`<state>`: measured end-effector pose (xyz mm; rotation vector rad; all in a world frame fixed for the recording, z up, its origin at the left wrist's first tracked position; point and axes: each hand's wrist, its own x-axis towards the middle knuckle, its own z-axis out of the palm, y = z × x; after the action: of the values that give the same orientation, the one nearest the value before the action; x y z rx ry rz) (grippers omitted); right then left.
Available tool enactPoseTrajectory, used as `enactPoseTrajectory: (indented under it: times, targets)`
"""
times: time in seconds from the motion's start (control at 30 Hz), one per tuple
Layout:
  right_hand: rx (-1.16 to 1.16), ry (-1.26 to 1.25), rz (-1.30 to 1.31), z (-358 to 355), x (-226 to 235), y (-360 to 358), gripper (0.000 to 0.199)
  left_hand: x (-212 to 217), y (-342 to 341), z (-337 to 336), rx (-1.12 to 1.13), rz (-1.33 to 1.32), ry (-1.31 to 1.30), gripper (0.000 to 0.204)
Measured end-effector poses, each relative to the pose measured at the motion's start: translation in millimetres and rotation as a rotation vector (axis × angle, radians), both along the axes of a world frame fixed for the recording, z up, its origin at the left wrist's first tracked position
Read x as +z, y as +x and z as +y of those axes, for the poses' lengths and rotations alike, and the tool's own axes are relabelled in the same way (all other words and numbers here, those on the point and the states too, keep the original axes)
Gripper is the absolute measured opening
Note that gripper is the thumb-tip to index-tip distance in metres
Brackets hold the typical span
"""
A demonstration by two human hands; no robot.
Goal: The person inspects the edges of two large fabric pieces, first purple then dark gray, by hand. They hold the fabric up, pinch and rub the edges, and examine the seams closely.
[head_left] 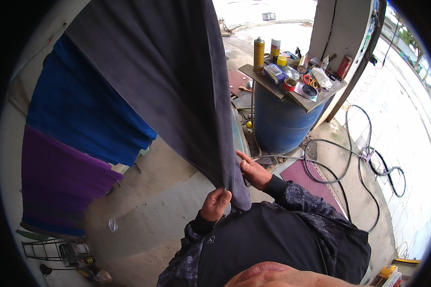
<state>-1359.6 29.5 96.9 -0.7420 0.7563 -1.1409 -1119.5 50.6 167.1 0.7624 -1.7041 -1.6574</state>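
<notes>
So from my seat I've got two bare hands on one big grey cloth (pixel 172 86), which runs from the top of my view down to a narrow folded end just in front of the wearer's black shirt (pixel 258 239). The left hand (pixel 215 204) has the left edge near that end pinched between thumb and fingers. The right hand (pixel 256 173) is a bit farther out, touching the cloth's right edge with a finger pointing away from the body; some of its fingers are out of sight, so I can't tell if it's actually pinching.

Over on the left I count two more cloths hanging, one blue (pixel 86 105) and one purple (pixel 62 172), the purple one nearer. One scrap of clear plastic (pixel 113 225) is on the floor (pixel 143 225), and near left there's one dark metal rack (pixel 48 249).

Far right of the hands is one blue barrel (pixel 285 124) with a board on top as a table (pixel 248 72). It's crowded: two tall cans at the far left, one yellow (pixel 258 55) and one white (pixel 275 49), plus one red can (pixel 344 67) on the right and one black roll (pixel 309 91) at the near edge. Lots of smaller clutter between them that I can't count cleanly. Right of the barrel, black hose (pixel 337 179) loops over the floor and one dark red mat (pixel 313 184).
</notes>
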Motion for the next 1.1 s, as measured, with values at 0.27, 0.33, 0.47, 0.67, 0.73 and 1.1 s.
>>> enactPoseTrajectory:
  times: [0.27,0.33,0.47,0.67,0.73,1.1]
  targets:
    - [-0.185,0.043,-0.105,-12,8,39,0.050,-24,41,-32,0.158,-0.165,-0.118,0.033]
    - [-0.266,-0.002,0.022,-13,7,31,0.050,-32,43,-40,0.248,-0.209,-0.199,0.031]
    - [-0.352,-0.031,0.135,-18,4,12,0.047,-45,30,-55,0.339,-0.224,-0.406,0.024]
    - [-0.249,-0.060,0.288,-13,7,-26,0.045,-54,-32,-72,0.304,0.101,-0.212,0.044]
    - [-0.192,-0.081,0.347,-7,10,-40,0.047,-53,-59,-73,0.283,0.109,-0.109,0.059]
    - [-0.006,-0.080,0.252,21,17,-124,0.053,-43,-158,-79,0.456,-0.041,-0.106,0.049]
